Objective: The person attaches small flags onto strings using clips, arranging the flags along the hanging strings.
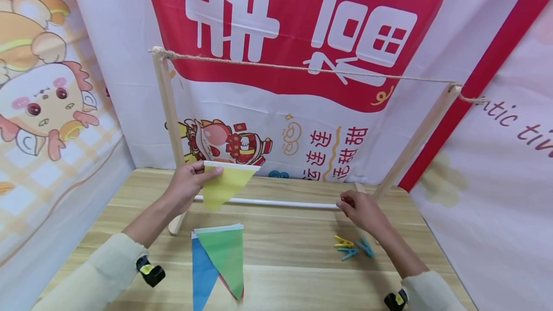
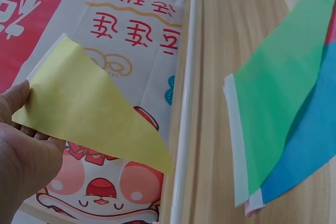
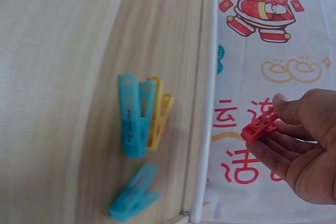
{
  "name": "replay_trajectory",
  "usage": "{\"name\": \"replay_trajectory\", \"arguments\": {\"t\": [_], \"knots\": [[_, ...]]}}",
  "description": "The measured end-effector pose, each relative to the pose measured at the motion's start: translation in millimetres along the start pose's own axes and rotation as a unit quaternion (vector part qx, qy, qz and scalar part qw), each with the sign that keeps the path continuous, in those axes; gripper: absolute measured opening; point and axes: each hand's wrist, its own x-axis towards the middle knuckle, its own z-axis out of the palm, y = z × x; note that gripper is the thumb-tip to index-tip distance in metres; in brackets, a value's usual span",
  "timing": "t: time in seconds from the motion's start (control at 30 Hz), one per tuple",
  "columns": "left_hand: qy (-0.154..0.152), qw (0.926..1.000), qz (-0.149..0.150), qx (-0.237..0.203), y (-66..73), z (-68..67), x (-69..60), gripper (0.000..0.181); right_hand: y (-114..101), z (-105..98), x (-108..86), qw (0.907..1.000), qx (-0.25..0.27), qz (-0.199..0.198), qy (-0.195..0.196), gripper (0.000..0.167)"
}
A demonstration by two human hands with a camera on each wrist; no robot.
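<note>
My left hand [image 1: 188, 185] pinches a yellow triangular pennant [image 1: 224, 184] by a corner of its white-edged top, holding it above the table. A red clothespin [image 3: 259, 127] sits between the thumb and fingers of my right hand [image 3: 310, 142]; in the head view that hand is near the right post. On the table below the left hand lie a green pennant [image 1: 226, 253] and a blue pennant [image 1: 204, 268], overlapping, with a red edge showing beneath. Two blue clothespins [image 3: 135, 121] and a yellow clothespin [image 3: 164, 116] lie on the table near the right hand.
A twine line [image 1: 259, 64] runs between the tops of a left wooden post [image 1: 168, 104] and a right wooden post [image 1: 419, 138]. A white rod [image 1: 281, 202] spans low between them. Printed cloth [image 1: 276, 104] hangs behind the wooden table [image 1: 294, 248].
</note>
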Motion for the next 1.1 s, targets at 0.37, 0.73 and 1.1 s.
{"name": "replay_trajectory", "arguments": {"t": [0.37,0.73,1.1], "knots": [[0.011,0.9996,0.025,-0.007,20.0,-0.3,1.6,0.024,-7.6,-19.9,7.0,0.9994,0.01,-0.03,0.016,0.019],[0.019,0.9987,0.043,-0.02,37.9,-1.1,3.7,0.02,-12.2,-27.7,10.3,0.9989,-0.011,-0.027,0.037,0.02],[0.018,0.997,0.059,-0.047,51.0,-2.5,5.3,0.026,-12.5,-33.5,14.1,0.9992,0.026,-0.003,0.029,0.027]]}}
